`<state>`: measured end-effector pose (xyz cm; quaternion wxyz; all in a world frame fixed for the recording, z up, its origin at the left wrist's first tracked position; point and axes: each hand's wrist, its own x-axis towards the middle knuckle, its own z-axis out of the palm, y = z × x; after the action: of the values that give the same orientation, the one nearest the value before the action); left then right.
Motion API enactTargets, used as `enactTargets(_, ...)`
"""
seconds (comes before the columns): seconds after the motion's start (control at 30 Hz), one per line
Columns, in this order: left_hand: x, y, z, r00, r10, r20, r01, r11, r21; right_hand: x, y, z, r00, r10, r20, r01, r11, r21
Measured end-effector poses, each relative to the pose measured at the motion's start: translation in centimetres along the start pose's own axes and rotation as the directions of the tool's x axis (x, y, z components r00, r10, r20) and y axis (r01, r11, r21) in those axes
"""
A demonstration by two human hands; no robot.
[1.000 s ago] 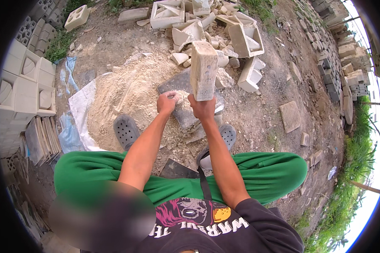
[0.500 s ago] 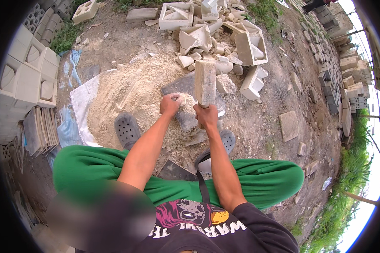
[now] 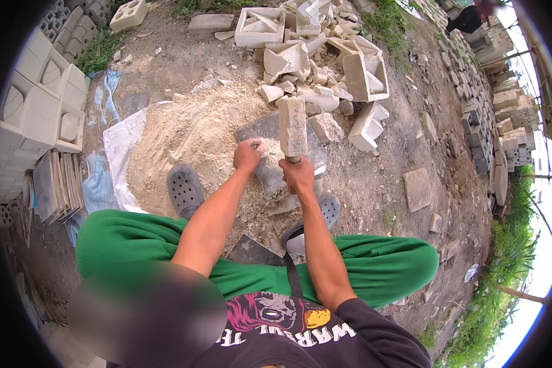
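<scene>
My right hand (image 3: pixel 297 175) is wrapped round the short handle of a mallet with a long, blocky, dust-covered head (image 3: pixel 293 126). That head is held up over the right part of a dark grey slab (image 3: pixel 260 127). My left hand (image 3: pixel 249 154) is closed, with fingers curled, at the slab's left part; whatever it may grip is hidden. Pale crushed bits (image 3: pixel 272 149) lie on the slab between both hands. To the left, a heap of cream-coloured crushed stone (image 3: pixel 193 132) spreads over a white sheet (image 3: pixel 121 144).
Broken pale blocks (image 3: pixel 288 59) and chunks are piled beyond the slab. Stacked moulded blocks (image 3: pixel 34 110) and thin boards (image 3: pixel 58 184) stand at left. A flat square slab (image 3: pixel 417 189) lies at right. My clogs (image 3: pixel 185 188) flank the work spot. Another person (image 3: pixel 466 20) is far off, upper right.
My right hand has shifted slightly left, and the mallet's head has moved a little left and nearer to me. The left hand stays nearly in place. More of the distant person shows.
</scene>
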<state>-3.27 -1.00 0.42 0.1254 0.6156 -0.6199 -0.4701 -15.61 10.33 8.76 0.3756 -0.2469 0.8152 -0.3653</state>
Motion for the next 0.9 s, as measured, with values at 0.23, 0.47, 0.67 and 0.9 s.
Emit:
enactTargets(0.23, 0.4, -0.3, 0.5, 0.999, 0.023, -0.043, -0.022, 1.000, 0.011, -0.1, 5.0, 2.9, 0.998, 0.023, 0.050, -0.015, 0.989, -0.149)
enactTargets(0.47, 0.4, -1.4, 0.3, 0.997, 0.045, -0.063, -0.041, 0.996, 0.073, -0.5, 0.6, 0.8, 0.999, 0.025, 0.026, -0.025, 1.000, 0.000)
enactTargets(0.67, 0.0, 0.3, 0.5, 1.000, 0.005, -0.031, -0.004, 1.000, 0.012, 0.3, 5.9, 2.8, 0.999, -0.044, 0.007, 0.044, 0.994, -0.097)
enactTargets(0.9, -0.6, 0.2, 0.0, 0.998, 0.049, -0.037, -0.047, 0.997, 0.055, 0.0, 3.3, 1.8, 0.997, 0.073, 0.004, -0.071, 0.989, -0.131)
